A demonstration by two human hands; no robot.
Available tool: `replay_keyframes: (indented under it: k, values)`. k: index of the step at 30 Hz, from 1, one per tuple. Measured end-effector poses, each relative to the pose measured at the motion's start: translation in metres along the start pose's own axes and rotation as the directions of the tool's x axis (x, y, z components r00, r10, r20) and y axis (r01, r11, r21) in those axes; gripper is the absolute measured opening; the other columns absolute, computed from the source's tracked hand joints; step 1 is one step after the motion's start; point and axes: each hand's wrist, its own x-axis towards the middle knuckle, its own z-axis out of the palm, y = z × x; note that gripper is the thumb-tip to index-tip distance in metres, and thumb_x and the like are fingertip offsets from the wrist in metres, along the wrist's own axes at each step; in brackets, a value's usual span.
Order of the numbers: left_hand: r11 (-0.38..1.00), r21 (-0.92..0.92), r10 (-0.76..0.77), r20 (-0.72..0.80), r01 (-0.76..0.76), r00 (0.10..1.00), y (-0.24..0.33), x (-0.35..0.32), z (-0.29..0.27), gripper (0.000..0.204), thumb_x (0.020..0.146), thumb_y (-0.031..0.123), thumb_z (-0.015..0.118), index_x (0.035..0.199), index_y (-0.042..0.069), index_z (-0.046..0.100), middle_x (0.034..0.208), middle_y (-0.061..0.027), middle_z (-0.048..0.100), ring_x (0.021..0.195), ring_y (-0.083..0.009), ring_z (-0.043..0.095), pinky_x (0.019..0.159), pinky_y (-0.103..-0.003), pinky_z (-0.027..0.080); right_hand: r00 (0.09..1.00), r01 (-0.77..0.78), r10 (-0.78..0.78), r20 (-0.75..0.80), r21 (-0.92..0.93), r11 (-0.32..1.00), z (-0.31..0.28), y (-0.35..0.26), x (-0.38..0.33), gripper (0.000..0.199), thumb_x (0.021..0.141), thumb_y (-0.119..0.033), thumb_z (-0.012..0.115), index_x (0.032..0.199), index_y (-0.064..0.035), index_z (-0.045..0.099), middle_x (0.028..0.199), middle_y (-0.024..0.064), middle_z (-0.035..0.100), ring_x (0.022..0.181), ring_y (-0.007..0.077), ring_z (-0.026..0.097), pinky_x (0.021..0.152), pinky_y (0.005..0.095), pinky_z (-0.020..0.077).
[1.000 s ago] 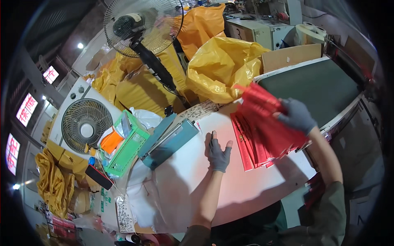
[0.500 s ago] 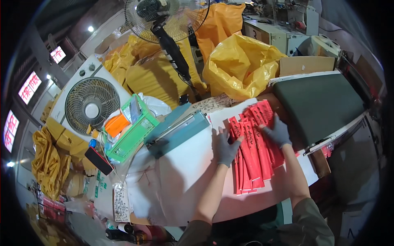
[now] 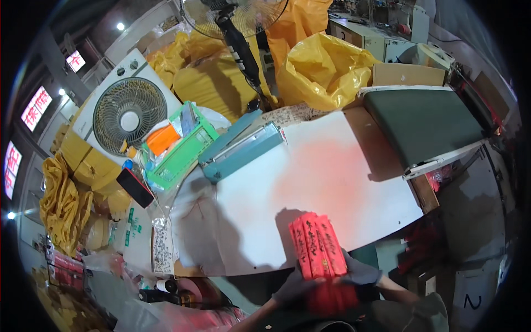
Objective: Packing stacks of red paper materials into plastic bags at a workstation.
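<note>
A bundle of long, narrow red paper packets (image 3: 318,243) with black markings stands upright at the near edge of the white tabletop (image 3: 354,216). My left hand (image 3: 295,285), in a grey glove, is closed around its left side. On its right side, my right hand (image 3: 362,270), also gloved in grey, grips the bundle. The packets' tops show together in a compact block, while their lower ends are blurred close to my body. A faint reddish tint covers the middle of the tabletop.
A blue-grey sealer-like device (image 3: 246,155) and a green basket (image 3: 182,152) sit at the left. Behind them stand a box fan (image 3: 130,119) and a black pedestal fan (image 3: 238,50). A dark green padded conveyor-like surface (image 3: 426,124) lies right. An open yellow bag (image 3: 326,72) stands beyond the table.
The red packets lay fanned on the table between my spread hands. Now both hands hold them gathered upright, pulled toward me at the table's near edge.
</note>
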Motion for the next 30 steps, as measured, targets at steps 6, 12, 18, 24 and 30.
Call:
replay_keyframes:
  k: [6, 12, 18, 24, 30]
  values:
    - [0.953, 0.009, 0.287, -0.348, -0.303, 0.892, 0.089, 0.033, -0.017, 0.069, 0.07, 0.024, 0.082, 0.124, 0.001, 0.046, 0.12, -0.0128, 0.056, 0.11, -0.0204, 0.055, 0.092, -0.034, 0.045, 0.939, 0.286, -0.254, -0.23, 0.119, 0.951, -0.013, -0.084, 0.054, 0.106, 0.067, -0.027, 0.085, 0.144, -0.0012, 0.018, 0.138, 0.0138, 0.039, 0.126, 0.0209, 0.04, 0.104, 0.0355, 0.0341]
    - [0.93, -0.131, 0.317, -0.182, -0.343, 0.931, 0.108, 0.052, -0.039, 0.078, 0.065, 0.029, 0.085, 0.128, 0.005, 0.046, 0.125, -0.0084, 0.055, 0.115, -0.0223, 0.053, 0.096, -0.037, 0.043, 0.959, 0.278, -0.281, -0.045, -0.06, 0.959, -0.048, -0.085, 0.086, 0.128, 0.059, -0.028, 0.089, 0.147, -0.0027, 0.0, 0.135, 0.0185, 0.043, 0.123, 0.026, 0.047, 0.101, 0.0363, 0.0376]
    - [0.64, -0.672, 0.293, -0.236, -0.373, 0.927, 0.169, 0.053, -0.03, 0.1, 0.071, 0.028, 0.08, 0.145, 0.004, 0.018, 0.139, -0.0134, 0.039, 0.125, -0.0216, 0.044, 0.098, -0.038, 0.044, 0.738, 0.654, -0.643, -0.207, -0.017, 0.756, -0.039, -0.145, 0.096, 0.135, 0.057, -0.03, 0.091, 0.148, -0.0027, -0.005, 0.128, 0.0189, 0.047, 0.112, 0.0255, 0.053, 0.098, 0.0345, 0.0396]
    - [0.884, 0.169, 0.468, -0.287, -0.436, 0.836, 0.148, 0.013, -0.023, 0.092, 0.062, 0.022, 0.087, 0.135, 0.0, 0.035, 0.132, -0.0143, 0.05, 0.113, -0.0212, 0.056, 0.098, -0.036, 0.044, 0.743, 0.665, -0.602, -0.293, 0.215, 0.715, 0.011, -0.132, 0.065, 0.087, 0.07, -0.013, 0.081, 0.14, 0.0022, 0.031, 0.122, 0.0186, 0.054, 0.113, 0.022, 0.053, 0.099, 0.0324, 0.0396]
    - [0.98, -0.069, 0.155, -0.312, -0.185, 0.937, 0.022, 0.02, -0.024, 0.049, 0.088, 0.022, 0.064, 0.127, 0.0, 0.045, 0.121, -0.009, 0.053, 0.111, -0.0168, 0.051, 0.093, -0.031, 0.043, 0.969, 0.039, -0.075, 0.234, 0.155, 0.987, -0.006, -0.098, 0.123, 0.041, 0.08, -0.009, 0.067, 0.119, 0.0013, 0.059, 0.105, 0.0098, 0.065, 0.098, 0.0153, 0.059, 0.089, 0.0286, 0.0452]
